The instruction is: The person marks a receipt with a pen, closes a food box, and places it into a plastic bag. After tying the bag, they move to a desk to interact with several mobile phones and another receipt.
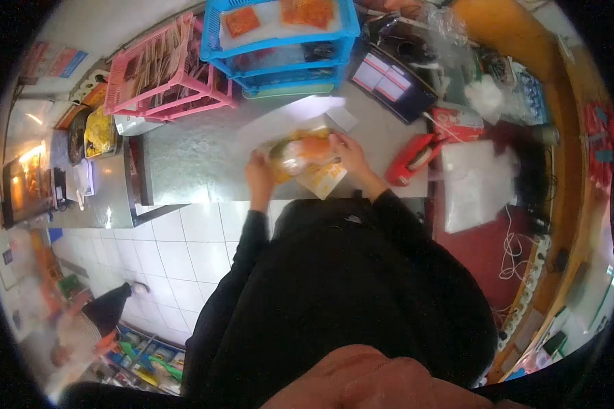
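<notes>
Between my two hands is a shiny clear package (293, 155) with orange, white and greenish contents, blurred by motion. My left hand (260, 178) grips its left side. On its upper right side, my right hand (348, 153) is closed at the edge. A white and yellow printed paper (322, 178) hangs just below the package, near the counter's front edge. Behind it, a pale sheet or bag (310, 108) lies on the metal counter (191, 163).
A blue tiered rack (280, 44) and a pink basket rack (164, 75) stand at the back. To the right are a tablet (393, 83), a red device (411, 160) and white plastic bags (471, 184). Another person (92, 320) is at lower left.
</notes>
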{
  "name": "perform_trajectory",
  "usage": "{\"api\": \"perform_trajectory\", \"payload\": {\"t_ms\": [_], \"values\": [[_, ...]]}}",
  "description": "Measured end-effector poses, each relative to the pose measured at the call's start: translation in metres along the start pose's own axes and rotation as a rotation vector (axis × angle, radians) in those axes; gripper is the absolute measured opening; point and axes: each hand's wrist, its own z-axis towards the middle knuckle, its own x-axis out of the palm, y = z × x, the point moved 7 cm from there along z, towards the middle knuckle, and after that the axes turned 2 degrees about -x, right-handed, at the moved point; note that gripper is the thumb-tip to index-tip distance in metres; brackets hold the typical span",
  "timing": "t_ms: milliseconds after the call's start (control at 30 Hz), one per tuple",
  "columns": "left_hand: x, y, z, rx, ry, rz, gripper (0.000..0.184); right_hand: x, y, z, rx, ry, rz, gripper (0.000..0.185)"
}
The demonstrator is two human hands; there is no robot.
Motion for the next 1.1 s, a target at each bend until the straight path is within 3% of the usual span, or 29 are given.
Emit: {"api": "perform_trajectory", "payload": {"t_ms": [100, 200, 267, 367, 400, 467, 500, 600, 667, 733, 800, 867, 900, 933, 1000, 1033, 1100], "values": [[0.048, -0.019, -0.012, 0.082, 0.08, -0.03, 0.029, -0.052, -0.019, -0.02, -0.106, -0.22, -0.446, 0.046], [0.074, -0.022, -0.019, 0.139, 0.18, -0.084, 0.035, -0.075, -0.083, -0.028, 0.13, -0.163, -0.228, 0.049], [0.085, -0.006, -0.015, 0.076, 0.272, -0.04, 0.039, -0.076, -0.09, -0.034, 0.129, -0.209, -0.181, 0.049], [0.087, 0.007, -0.018, -0.416, 0.588, -0.617, 0.036, -0.072, -0.067, -0.049, 0.274, -0.249, 0.052, 0.045], [0.081, 0.003, -0.018, -0.454, 0.614, -0.659, 0.038, -0.068, -0.062, -0.054, 0.344, -0.257, 0.16, 0.044], [0.076, -0.004, -0.018, -0.528, 0.663, -0.744, 0.041, -0.068, -0.083, -0.04, 0.251, -0.202, 0.024, 0.044], [0.074, -0.003, -0.009, -0.419, 0.538, -0.708, 0.041, -0.065, -0.078, -0.039, 0.206, -0.175, -0.046, 0.044], [0.058, -0.017, 0.014, -0.011, 0.229, -0.562, 0.042, -0.082, -0.052, -0.048, 0.107, -0.427, -0.125, 0.047], [0.01, -0.071, 0.037, 0.361, 0.115, -0.401, 0.043, -0.088, 0.031, -0.055, -0.328, -0.587, -0.353, 0.049], [0.006, -0.087, 0.038, 0.171, 0.55, -0.499, 0.043, -0.087, 0.069, -0.05, -0.365, -0.446, -0.472, 0.052], [0.014, -0.076, 0.012, -0.022, 0.874, -0.444, 0.046, -0.078, 0.059, -0.047, -0.037, -0.112, -0.54, 0.058], [0.025, -0.053, -0.023, -0.035, 0.746, -0.216, 0.054, -0.062, 0.047, -0.057, 0.201, 0.061, -0.78, 0.068], [0.035, -0.051, -0.038, -0.023, 0.63, -0.077, 0.067, -0.053, 0.037, -0.064, 0.077, -0.085, -0.71, 0.068], [0.052, -0.036, -0.057, -0.156, 0.642, -0.371, 0.074, -0.044, 0.024, -0.074, -0.034, -0.223, -0.634, 0.069], [0.07, -0.048, -0.065, -0.312, 0.61, -0.797, 0.072, -0.027, -0.004, -0.075, -0.019, -0.246, -0.335, 0.069], [0.073, -0.048, -0.062, -0.325, 0.615, -0.807, 0.071, -0.024, -0.015, -0.069, -0.015, -0.265, -0.185, 0.07], [0.074, -0.052, -0.058, -0.357, 0.616, -0.831, 0.069, -0.034, -0.015, -0.06, 0.021, -0.198, -0.211, 0.071]]}}
